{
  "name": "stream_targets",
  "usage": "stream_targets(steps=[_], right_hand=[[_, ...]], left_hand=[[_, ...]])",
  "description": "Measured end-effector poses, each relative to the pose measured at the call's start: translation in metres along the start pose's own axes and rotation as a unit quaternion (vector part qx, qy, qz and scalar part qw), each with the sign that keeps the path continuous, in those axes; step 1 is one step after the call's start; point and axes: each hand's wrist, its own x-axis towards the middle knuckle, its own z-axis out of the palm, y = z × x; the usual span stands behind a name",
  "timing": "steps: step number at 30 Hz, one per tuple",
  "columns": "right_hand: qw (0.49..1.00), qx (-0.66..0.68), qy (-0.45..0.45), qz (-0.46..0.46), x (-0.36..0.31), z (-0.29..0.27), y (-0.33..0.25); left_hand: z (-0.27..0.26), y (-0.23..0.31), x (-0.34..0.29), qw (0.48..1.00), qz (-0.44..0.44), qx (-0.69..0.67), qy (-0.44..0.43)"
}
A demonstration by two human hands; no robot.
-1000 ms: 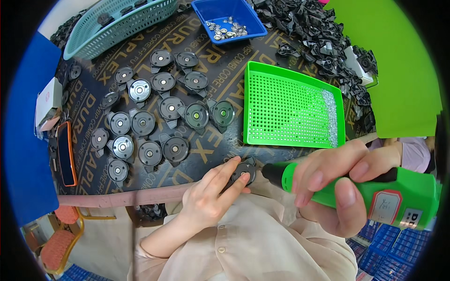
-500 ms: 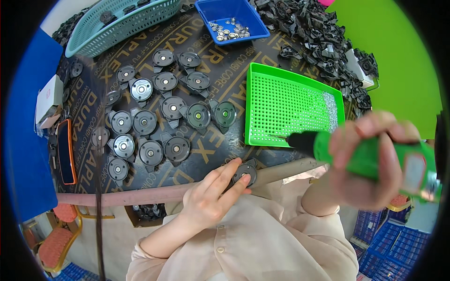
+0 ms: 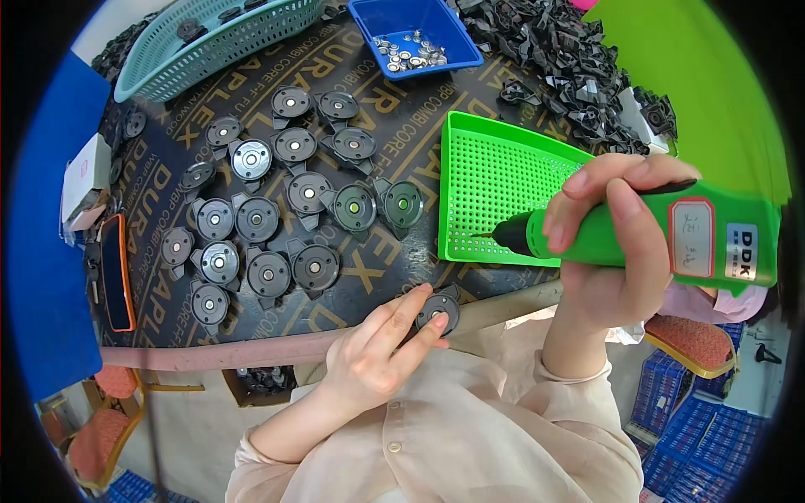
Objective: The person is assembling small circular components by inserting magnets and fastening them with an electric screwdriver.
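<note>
My left hand (image 3: 381, 348) rests at the near table edge, fingers pinching a round black disc part (image 3: 438, 308) with a metal centre. My right hand (image 3: 608, 243) grips a green electric screwdriver (image 3: 662, 235), held level above the table, its black tip (image 3: 503, 235) pointing left over the near edge of a green perforated tray (image 3: 495, 180). Several similar black disc parts (image 3: 289, 222) lie in rows on the dark tabletop left of the tray.
A blue bin (image 3: 415, 33) with small metal pieces and a teal basket (image 3: 210, 38) stand at the back. A heap of black parts (image 3: 570, 59) fills the back right. A phone with an orange rim (image 3: 116, 272) lies at the left edge.
My right hand has lifted the green screwdriver up from the disc and turned it level, tip now over the green tray. The left hand stays on the disc part.
</note>
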Motion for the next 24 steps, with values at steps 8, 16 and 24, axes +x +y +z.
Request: stream_targets(steps=[8, 16, 24], right_hand=[[1.000, -0.008, -0.015, -0.005, -0.002, 0.006, 0.001], [0.987, 0.080, -0.136, -0.021, -0.008, -0.004, -0.042], [0.975, 0.072, -0.195, 0.072, -0.034, 0.010, -0.047]], left_hand=[[0.000, 0.000, -0.001, 1.000, -0.003, 0.002, -0.001], [-0.003, 0.003, 0.002, 1.000, -0.021, -0.010, -0.008], [-0.009, 0.002, 0.005, 1.000, -0.008, 0.008, -0.021]])
